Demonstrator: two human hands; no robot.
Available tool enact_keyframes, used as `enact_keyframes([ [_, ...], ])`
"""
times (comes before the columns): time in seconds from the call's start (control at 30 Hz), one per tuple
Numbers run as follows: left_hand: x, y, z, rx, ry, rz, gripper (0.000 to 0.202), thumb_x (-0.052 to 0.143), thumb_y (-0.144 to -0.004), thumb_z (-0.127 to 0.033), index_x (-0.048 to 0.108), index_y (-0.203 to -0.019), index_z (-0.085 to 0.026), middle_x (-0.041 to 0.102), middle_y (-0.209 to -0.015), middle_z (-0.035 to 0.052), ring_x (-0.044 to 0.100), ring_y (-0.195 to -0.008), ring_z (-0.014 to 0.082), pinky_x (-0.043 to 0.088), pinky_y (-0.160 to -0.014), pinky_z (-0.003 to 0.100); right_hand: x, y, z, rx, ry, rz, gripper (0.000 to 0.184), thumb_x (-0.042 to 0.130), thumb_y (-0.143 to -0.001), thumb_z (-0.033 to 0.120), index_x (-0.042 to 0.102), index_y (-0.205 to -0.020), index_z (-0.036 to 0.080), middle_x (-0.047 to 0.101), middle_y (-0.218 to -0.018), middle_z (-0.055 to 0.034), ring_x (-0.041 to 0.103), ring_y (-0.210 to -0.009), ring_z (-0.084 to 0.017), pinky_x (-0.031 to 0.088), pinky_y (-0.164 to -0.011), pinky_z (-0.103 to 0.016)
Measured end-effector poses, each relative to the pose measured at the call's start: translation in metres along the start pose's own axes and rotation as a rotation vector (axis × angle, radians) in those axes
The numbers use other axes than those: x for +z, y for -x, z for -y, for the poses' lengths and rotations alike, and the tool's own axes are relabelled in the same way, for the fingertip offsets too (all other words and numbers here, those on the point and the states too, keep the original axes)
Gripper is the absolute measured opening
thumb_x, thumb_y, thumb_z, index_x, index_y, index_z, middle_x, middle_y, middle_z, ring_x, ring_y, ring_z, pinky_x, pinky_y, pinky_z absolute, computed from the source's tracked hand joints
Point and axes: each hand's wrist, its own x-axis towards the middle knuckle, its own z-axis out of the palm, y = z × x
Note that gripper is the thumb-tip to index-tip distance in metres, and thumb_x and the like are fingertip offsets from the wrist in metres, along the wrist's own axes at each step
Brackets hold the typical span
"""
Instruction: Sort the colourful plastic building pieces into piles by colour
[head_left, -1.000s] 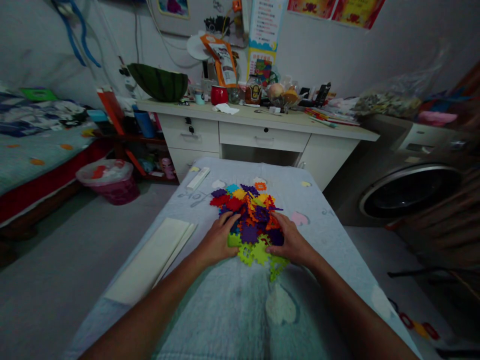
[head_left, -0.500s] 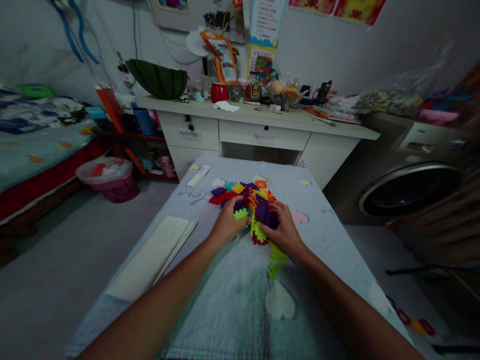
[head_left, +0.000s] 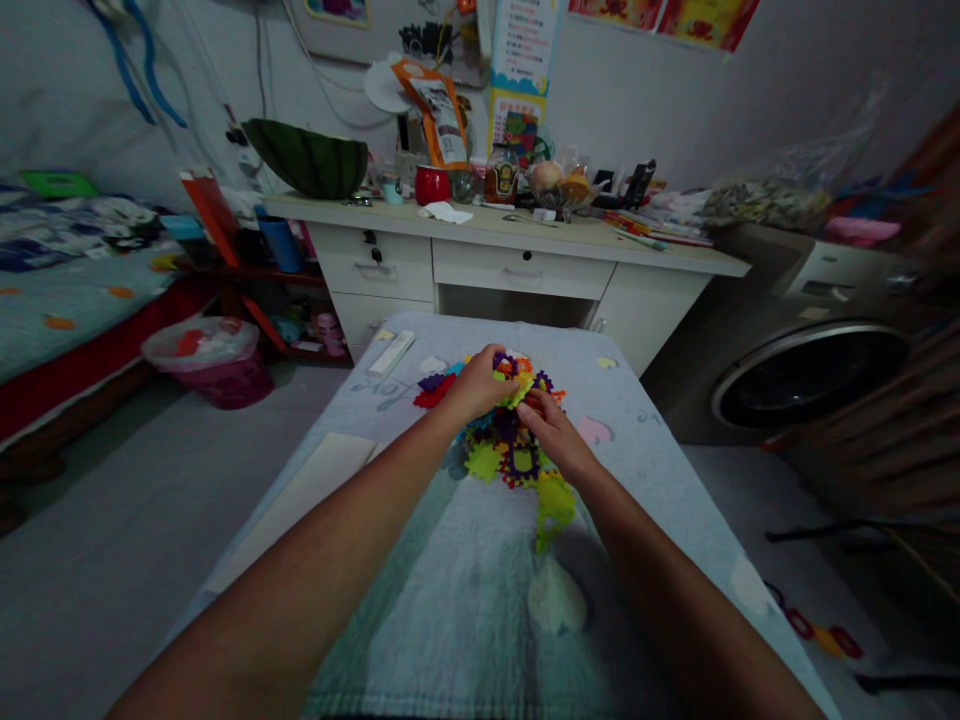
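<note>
A heap of coloured plastic interlocking blocks with toothed edges lies on the cloth-covered table. My left hand is above the heap, its fingers closed on a yellow-green toothed block. From the other side my right hand meets the same block's lower edge with bent fingers; the contact is partly hidden. Below the hands, a purple square frame block lies near a yellow-green block at the heap's near end. Red blocks show left of my left hand.
A folded pale sheet lies along the table's left side, partly under my left forearm. A white narrow box rests at the far left corner. Beyond stand a white desk and a washing machine. A pink bin is left on the floor.
My left hand has moved up and right, over the heap. My right hand has shifted slightly up. Both now meet at a yellow-green block; the purple blocks beside my right hand are no longer raised.
</note>
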Motion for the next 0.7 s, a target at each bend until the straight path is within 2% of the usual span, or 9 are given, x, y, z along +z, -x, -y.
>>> enact_keyframes([
  [0.1,0.001,-0.011,0.010,0.062,0.012,0.102,0.051,0.063,-0.077,-0.020,0.052,-0.126,-0.017,0.061,-0.127,0.0093,0.057,-0.116,0.0205,0.043,-0.102,0.033,-0.018,0.006,-0.004,-0.043,0.220,-0.025,0.058,0.047,-0.089,0.059,0.050,-0.132,0.021,0.056,-0.133,-0.0126,0.050,-0.125,-0.029,0.038,-0.107,-0.050],
  [0.2,-0.006,-0.016,0.028,0.119,0.005,0.140,0.048,0.053,-0.085,-0.023,0.048,-0.133,-0.017,0.054,-0.138,0.0105,0.051,-0.127,0.0200,0.039,-0.106,0.033,-0.037,0.027,-0.011,-0.091,0.453,-0.002,0.077,0.060,-0.079,0.063,0.043,-0.141,0.020,0.045,-0.144,-0.0166,0.040,-0.134,-0.034,0.031,-0.110,-0.056],
  [0.3,-0.024,-0.010,0.048,0.008,-0.195,0.068,0.047,0.048,-0.089,-0.029,0.047,-0.135,-0.020,0.051,-0.142,0.0078,0.048,-0.131,0.0200,0.036,-0.110,0.033,-0.049,0.060,-0.019,-0.093,0.634,0.140,0.103,0.075,-0.065,0.062,0.032,-0.149,0.022,0.029,-0.155,-0.0183,0.026,-0.142,-0.040,0.025,-0.111,-0.061],
  [0.33,-0.030,-0.006,0.054,-0.035,-0.231,0.048,0.048,0.050,-0.088,-0.031,0.048,-0.134,-0.019,0.051,-0.142,0.0099,0.047,-0.132,0.0228,0.035,-0.111,0.035,-0.051,0.070,-0.021,-0.080,0.669,0.191,0.110,0.079,-0.061,0.060,0.028,-0.151,0.024,0.025,-0.157,-0.0182,0.023,-0.143,-0.041,0.024,-0.111,-0.061],
  [0.4,-0.041,0.003,0.066,-0.140,-0.295,0.023,0.059,0.059,-0.081,-0.041,0.048,-0.133,-0.014,0.053,-0.136,0.0194,0.048,-0.129,0.0344,0.036,-0.107,0.046,-0.052,0.086,-0.024,-0.070,0.695,0.289,0.115,0.082,-0.059,0.053,0.023,-0.153,0.025,0.025,-0.157,-0.0179,0.025,-0.142,-0.041,0.026,-0.111,-0.061],
  [0.47,-0.047,0.012,0.077,-0.344,-0.458,0.059,0.077,0.062,-0.074,-0.058,0.044,-0.136,-0.016,0.052,-0.135,0.0224,0.048,-0.127,0.0408,0.039,-0.101,0.050,-0.052,0.092,-0.023,-0.095,0.683,0.365,0.108,0.081,-0.063,0.046,0.026,-0.153,0.024,0.034,-0.153,-0.0175,0.034,-0.139,-0.038,0.030,-0.110,-0.057],
  [0.53,-0.046,0.019,0.084,-0.434,-0.520,0.123,0.091,0.062,-0.068,-0.069,0.040,-0.139,-0.017,0.050,-0.136,0.0250,0.048,-0.126,0.0438,0.041,-0.097,0.052,-0.049,0.089,-0.019,-0.137,0.656,0.407,0.094,0.078,-0.068,0.041,0.035,-0.149,0.022,0.046,-0.146,-0.0163,0.043,-0.132,-0.036,0.034,-0.109,-0.053],
  [0.6,-0.041,0.023,0.088,-0.390,-0.498,0.151,0.096,0.065,-0.064,-0.071,0.038,-0.140,-0.019,0.051,-0.136,0.0229,0.048,-0.127,0.0418,0.040,-0.097,0.049,-0.045,0.080,-0.016,-0.181,0.631,0.408,0.083,0.077,-0.070,0.038,0.044,-0.144,0.022,0.052,-0.140,-0.0147,0.048,-0.128,-0.034,0.036,-0.107,-0.051],
  [0.7,-0.031,0.024,0.090,-0.253,-0.343,0.135,0.095,0.073,-0.061,-0.063,0.039,-0.138,-0.020,0.056,-0.132,0.0166,0.052,-0.124,0.0355,0.041,-0.099,0.043,-0.033,0.064,-0.012,-0.228,0.598,0.393,0.077,0.077,-0.069,0.034,0.049,-0.139,0.022,0.053,-0.138,-0.0145,0.048,-0.128,-0.034,0.037,-0.108,-0.051],
])
